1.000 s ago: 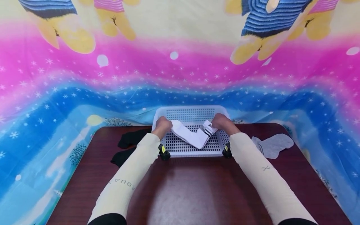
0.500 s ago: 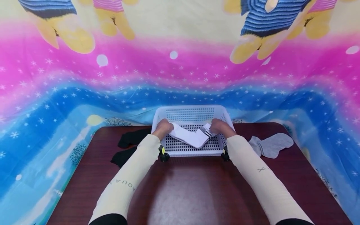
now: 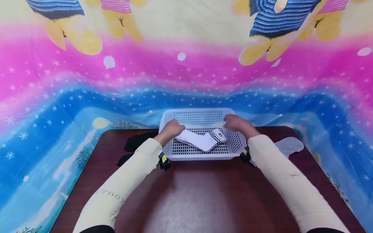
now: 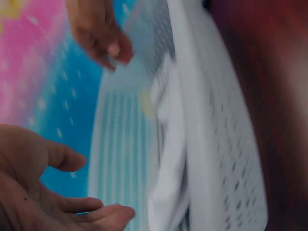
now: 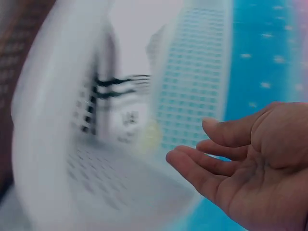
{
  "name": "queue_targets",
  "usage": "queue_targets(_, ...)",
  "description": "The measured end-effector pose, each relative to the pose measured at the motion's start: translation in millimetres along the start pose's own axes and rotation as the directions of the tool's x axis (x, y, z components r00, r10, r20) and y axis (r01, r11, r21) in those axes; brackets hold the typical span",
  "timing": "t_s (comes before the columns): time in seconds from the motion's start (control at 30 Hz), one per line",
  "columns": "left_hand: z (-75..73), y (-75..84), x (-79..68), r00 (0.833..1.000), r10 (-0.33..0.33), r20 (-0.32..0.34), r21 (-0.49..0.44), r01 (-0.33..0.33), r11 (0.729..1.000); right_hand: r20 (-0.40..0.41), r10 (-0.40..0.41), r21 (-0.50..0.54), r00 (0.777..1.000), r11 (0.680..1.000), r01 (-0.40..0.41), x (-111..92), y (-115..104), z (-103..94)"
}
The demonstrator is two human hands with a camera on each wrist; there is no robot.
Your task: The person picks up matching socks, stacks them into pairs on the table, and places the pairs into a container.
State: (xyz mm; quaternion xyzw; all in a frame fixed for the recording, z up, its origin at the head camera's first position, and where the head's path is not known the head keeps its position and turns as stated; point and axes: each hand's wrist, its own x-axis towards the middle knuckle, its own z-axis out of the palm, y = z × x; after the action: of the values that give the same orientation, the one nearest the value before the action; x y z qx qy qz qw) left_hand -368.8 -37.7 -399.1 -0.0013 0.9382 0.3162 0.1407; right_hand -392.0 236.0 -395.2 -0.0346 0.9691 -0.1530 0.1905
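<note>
A white sock (image 3: pixel 201 139) with black stripes at its cuff lies across the bottom of the white plastic basket (image 3: pixel 201 158). My left hand (image 3: pixel 174 128) is over the basket's left side, near the toe end of the sock. In the left wrist view its thumb and fingers are apart with nothing between them. Over the right rim is my right hand (image 3: pixel 235 123), above and beyond the striped cuff. The right wrist view shows that hand (image 5: pixel 255 161) with loosely bent fingers, holding nothing.
Black socks (image 3: pixel 139 141) lie on the dark red table (image 3: pixel 198 194) left of the basket, partly behind my left arm. A grey sock (image 3: pixel 289 145) lies to the right, partly covered by my right sleeve. A patterned cloth (image 3: pixel 186 77) hangs behind the table.
Both hands have let go of the white sock, which now rests in the basket. My right hand has risen and moved right; my left hand has lifted slightly.
</note>
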Motion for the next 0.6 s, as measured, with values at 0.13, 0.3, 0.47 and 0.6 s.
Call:
queue_targets(0.13,0.9,10.5,-29.5,0.994,0.1,-0.033,-0.079,-0.103,0.992,-0.077,-0.075,0.04,0.994,0.996,0.079,-26.8,18.3,-18.9)
queue_targets(0.3,1.3,22.6,-67.3,0.965,0.247,-0.082,-0.166,-0.258,0.952,-0.112,-0.17,0.001,0.979,0.985,0.171,-66.9,53.5,-36.1)
queue_targets(0.47,6.0,38.6,-86.9,0.959,0.284,-0.009,-0.342,-0.27,0.9,-0.119,-0.214,-0.077,0.97,0.976,0.206,-101.7,95.3,-39.0)
queue_targets(0.6,19.9,50.1,-97.6,0.943,0.298,0.151,-0.539,-0.174,0.824,-0.107,-0.2,-0.085,0.974,0.978,0.191,-118.9,120.9,-34.1)
